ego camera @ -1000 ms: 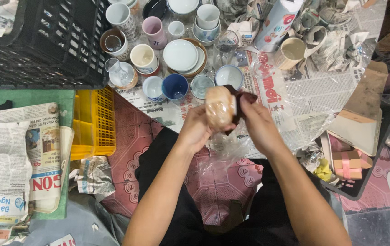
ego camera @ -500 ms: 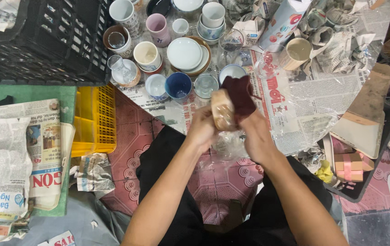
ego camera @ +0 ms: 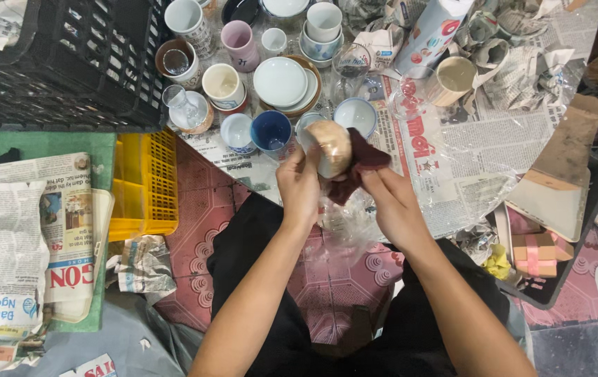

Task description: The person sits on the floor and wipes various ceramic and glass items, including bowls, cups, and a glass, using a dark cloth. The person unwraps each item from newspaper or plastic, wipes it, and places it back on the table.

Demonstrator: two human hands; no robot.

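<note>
My left hand (ego camera: 299,187) grips a tan, speckled ceramic cup (ego camera: 331,145) from its left side, tilted on its side. Against the cup's right side my right hand (ego camera: 391,201) presses a dark maroon cloth (ego camera: 359,163). Both hands are raised above my lap, over a crumpled clear plastic bag (ego camera: 346,225). Just beyond the cup stand a dark blue cup (ego camera: 271,130) and small pale bowls (ego camera: 355,114) on newspaper (ego camera: 452,146).
Several mugs, cups, stacked plates (ego camera: 281,82) and glasses crowd the newspaper ahead. A black plastic crate (ego camera: 54,63) sits far left, a yellow basket (ego camera: 146,183) beside it. Folded newspapers (ego camera: 26,244) lie left; cardboard (ego camera: 557,188) and pink boxes (ego camera: 537,251) right.
The cup has turned in my hands and both hands have dropped slightly toward me. The maroon cloth has shifted from the cup's top to its right side.
</note>
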